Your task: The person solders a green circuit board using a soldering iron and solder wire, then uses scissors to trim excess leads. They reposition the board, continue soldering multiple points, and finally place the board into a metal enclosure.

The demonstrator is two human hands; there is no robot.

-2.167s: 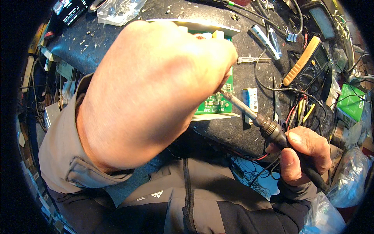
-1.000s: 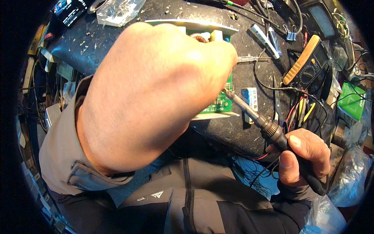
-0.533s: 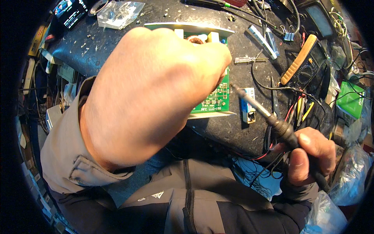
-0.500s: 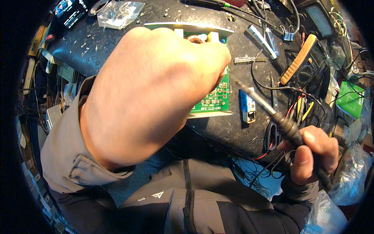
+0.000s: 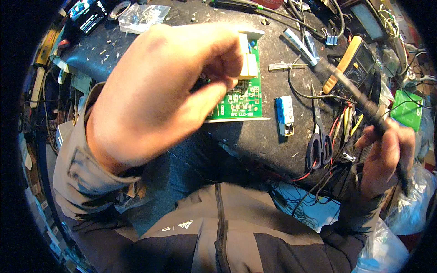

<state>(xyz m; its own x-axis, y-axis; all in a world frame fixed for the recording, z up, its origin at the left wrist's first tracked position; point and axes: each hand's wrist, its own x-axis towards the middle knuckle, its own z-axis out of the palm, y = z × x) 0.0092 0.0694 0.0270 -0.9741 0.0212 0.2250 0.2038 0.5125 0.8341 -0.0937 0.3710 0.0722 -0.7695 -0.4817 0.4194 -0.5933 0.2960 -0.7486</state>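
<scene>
My left hand reaches over a green circuit board and covers much of it. Thumb and fingers are pinched together above the board's components; whatever sits between the tips is hidden. Cream block-shaped parts rise from the board beside those fingertips. At the right, my right hand is wrapped round the dark handle of a soldering iron. The iron is blurred, its tip pointing up and left, apart from the board.
Right of the board lie a blue-and-white small box, scissors and a clear-handled screwdriver. Behind the iron is a multimeter. Cables and a green box crowd the right. A plastic bag and lit screen lie far left.
The soldering iron and my right hand have drawn back to the right, away from the board. My left hand has shifted slightly left, exposing more of the board's right side.
</scene>
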